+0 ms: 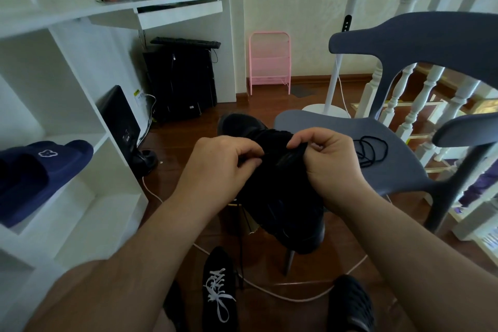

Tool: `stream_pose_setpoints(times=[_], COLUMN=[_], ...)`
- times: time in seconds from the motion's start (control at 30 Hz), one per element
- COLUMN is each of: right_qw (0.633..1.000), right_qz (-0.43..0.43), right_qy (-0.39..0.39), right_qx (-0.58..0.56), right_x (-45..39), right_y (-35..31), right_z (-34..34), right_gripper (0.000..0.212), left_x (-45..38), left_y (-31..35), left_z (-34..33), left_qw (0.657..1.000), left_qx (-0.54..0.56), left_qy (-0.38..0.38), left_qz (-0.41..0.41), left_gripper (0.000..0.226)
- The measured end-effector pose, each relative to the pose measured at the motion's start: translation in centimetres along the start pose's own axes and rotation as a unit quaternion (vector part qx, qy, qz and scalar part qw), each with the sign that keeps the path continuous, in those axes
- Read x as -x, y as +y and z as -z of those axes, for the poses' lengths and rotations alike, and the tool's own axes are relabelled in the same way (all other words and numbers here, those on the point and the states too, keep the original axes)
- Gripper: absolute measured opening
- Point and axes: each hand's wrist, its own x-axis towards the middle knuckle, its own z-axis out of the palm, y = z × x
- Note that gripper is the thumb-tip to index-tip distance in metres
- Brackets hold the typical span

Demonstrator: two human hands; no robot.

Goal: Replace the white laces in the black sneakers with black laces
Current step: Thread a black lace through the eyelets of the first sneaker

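Observation:
A black sneaker [280, 197] is held up in front of me, toe pointing away, over the edge of a grey chair. My left hand [215, 167] pinches something dark at the sneaker's lacing area, fingers curled. My right hand [328, 162] grips the sneaker's upper edge with thumb and fingers curled. A coiled black lace [373, 152] lies on the chair seat to the right of my right hand. On the floor below stands a second black sneaker with white laces [219, 294].
The grey chair [404, 175] stands right of centre, its backrest high. A white shelf unit [80, 105] with navy slippers [35, 175] fills the left. A white cord [269, 292] runs across the wooden floor. A fan stand, pink rack and white banister lie behind.

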Motion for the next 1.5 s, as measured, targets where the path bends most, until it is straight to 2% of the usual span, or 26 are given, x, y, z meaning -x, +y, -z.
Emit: stream_pose_setpoints(times=[0.27,0.37,0.47,0.6,0.77,0.9,0.97,1.13,1.2,1.27,1.3,1.33,1.4,1.5], right_qw=[1.0,1.0,0.999,0.997,0.989,0.966,0.953,0.93,0.938,0.959,0.969,0.979,0.992,0.971], right_qz=[0.011,0.012,0.019,0.038,0.084,0.143,0.175,0.217,0.187,0.108,0.062,0.017,-0.063,-0.204], right_qy=[0.008,0.013,0.005,0.003,-0.012,-0.018,-0.019,-0.019,-0.008,0.01,0.019,0.029,0.047,0.063], right_qx=[0.027,0.025,0.032,0.062,0.124,0.215,0.246,0.296,0.292,0.262,0.237,0.203,0.095,-0.111], right_x=[0.2,0.1,0.1,0.2,0.4,0.6,0.7,0.6,0.2,-0.3,-0.5,-0.7,-0.8,-1.1], right_y=[-0.2,-0.2,-0.3,-0.1,-0.2,-0.3,-0.3,0.3,0.5,0.8,0.9,1.0,1.2,0.9], right_z=[-0.3,-0.3,-0.4,-0.7,-1.0,-1.4,-1.5,-1.4,-1.0,-0.5,-0.2,0.1,0.4,0.4], right_gripper=[0.052,0.052,0.052,0.047,0.051,0.059,0.055,0.045,0.042,0.037,0.032,0.028,0.025,0.019], left_x=[-0.2,-0.1,0.2,0.3,0.4,0.6,0.5,0.2,0.0,-0.4,-0.5,-0.6,-0.5,-0.3], left_y=[0.2,0.2,0.4,0.7,0.9,1.1,1.2,1.4,1.3,1.5,1.4,1.1,0.6,0.7], left_z=[-0.2,-0.2,-0.7,-1.7,-2.5,-3.3,-3.5,-3.9,-4.0,-3.4,-2.8,-2.2,-1.5,-1.8], left_qw=[0.999,1.0,0.993,0.965,0.904,0.91,0.909,0.93,0.933,0.897,0.874,0.865,0.887,0.934], left_qx=[-0.033,0.002,0.08,0.196,0.345,0.324,0.321,0.261,0.246,0.333,0.377,0.394,0.385,0.315], left_qy=[-0.008,-0.002,-0.014,-0.026,-0.028,0.007,0.008,-0.017,0.005,0.11,0.166,0.204,0.194,0.075], left_qz=[0.01,0.027,0.089,0.173,0.253,0.26,0.266,0.259,0.264,0.271,0.26,0.233,0.169,0.149], left_gripper=[0.016,0.016,0.012,0.012,0.024,0.01,0.004,0.013,0.015,0.016,0.016,0.015,0.013,0.01])
